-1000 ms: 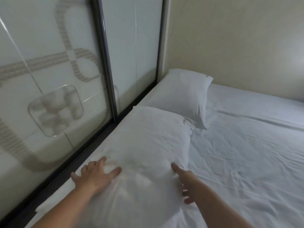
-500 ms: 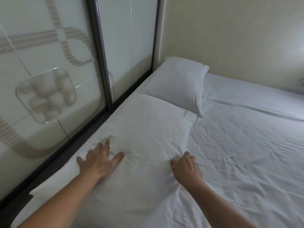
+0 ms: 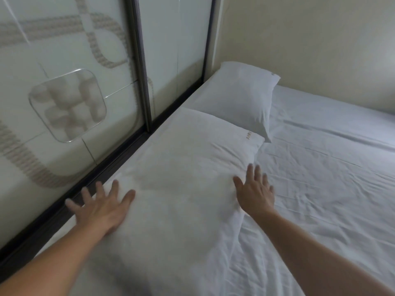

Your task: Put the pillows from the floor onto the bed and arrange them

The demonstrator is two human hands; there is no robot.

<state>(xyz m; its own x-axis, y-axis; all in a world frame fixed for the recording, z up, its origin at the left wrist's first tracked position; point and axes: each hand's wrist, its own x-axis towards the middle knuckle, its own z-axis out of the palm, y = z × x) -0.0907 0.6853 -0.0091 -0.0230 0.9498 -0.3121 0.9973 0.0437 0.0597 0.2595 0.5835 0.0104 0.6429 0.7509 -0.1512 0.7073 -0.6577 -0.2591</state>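
Observation:
Two white pillows lie on the bed [image 3: 320,178], end to end along its left side. The near pillow [image 3: 188,167] is long and flat, with a small gold label at its far right corner. The far pillow [image 3: 239,97] sits in the corner by the wall. My left hand [image 3: 102,208] lies flat, fingers spread, on the near pillow's left edge. My right hand [image 3: 255,189] rests flat with spread fingers on the same pillow's right edge. Neither hand grips anything.
A frosted sliding glass door [image 3: 74,92] with a dark frame runs along the bed's left side. A cream wall [image 3: 310,43] stands behind the bed. The white sheet to the right is wrinkled.
Both hands have slid outward over the near pillow. The right hand's curled fingers have spread flat. The pillow looks smoother and flatter.

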